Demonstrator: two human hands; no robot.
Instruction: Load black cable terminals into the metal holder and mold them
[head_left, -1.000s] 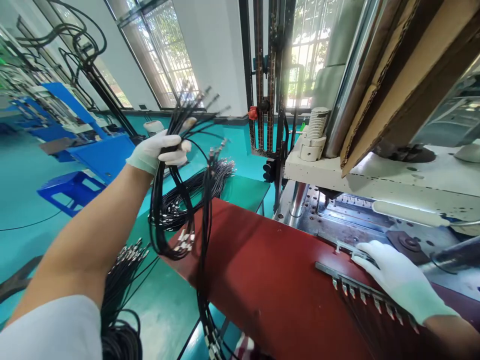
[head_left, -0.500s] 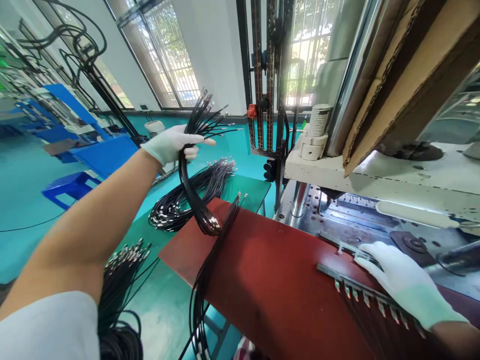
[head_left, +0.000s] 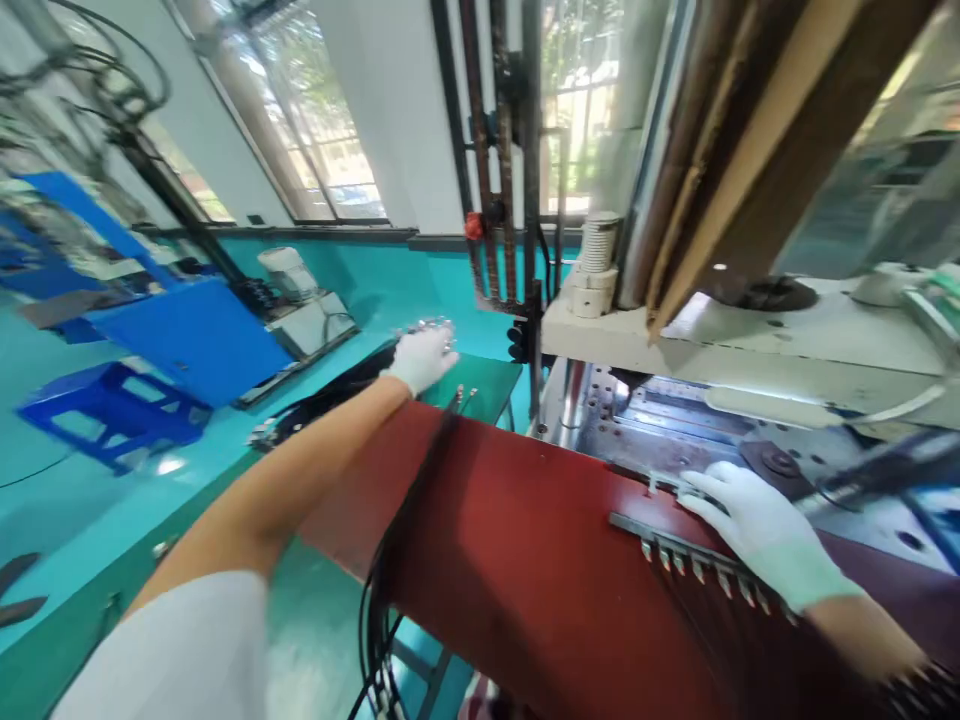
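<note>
My left hand, in a white glove, reaches low over the pile of black cables on the green table. Its fingers are smeared, so their grip cannot be told. Silver cable ends show just beyond it. My right hand, also gloved, has its fingers closed at a narrow metal bar on the red board. Beside this hand lies a dark grey strip with several metal-tipped cables hanging from its edge. Another bundle of black cables lies across the board's left part and droops over its front edge.
A press machine with a cream plate and metal bed stands right, behind the board. Cardboard leans above it. The green table is beyond the board. A blue stool stands on the floor at left.
My left hand has come down from its raised place with the cable bundle to the pile on the green table. My right hand stays at the bar. The view has turned slightly right.
</note>
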